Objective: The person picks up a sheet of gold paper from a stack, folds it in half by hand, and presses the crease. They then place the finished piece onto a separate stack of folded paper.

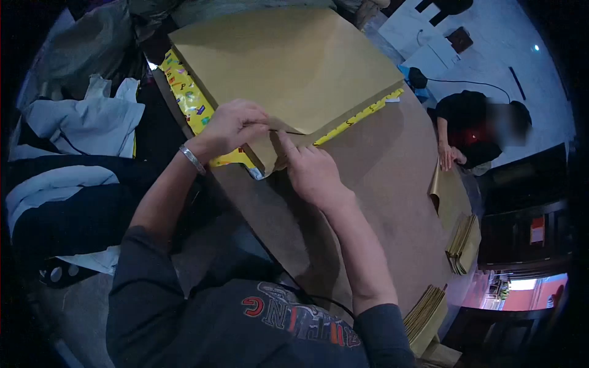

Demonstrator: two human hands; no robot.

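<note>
A large sheet of brown kraft paper [276, 67] lies before me, its near corner bent into a fold. My left hand [236, 126] pinches the paper near that corner, thumb and fingers together. Close beside it, my right hand [311, 172] grips the same folded corner, with the index finger stretched along the fold; its thumb is mostly hidden. Yellow printed plastic [187, 92] sticks out from under the paper along the left and near edges.
The brown table [380, 178] runs to the right. Stacks of folded brown paper [426, 319] and more folded paper [463, 242] sit along its right side. Another person [469, 129] has both hands on brown paper there. Cloth garments [86, 119] lie at left.
</note>
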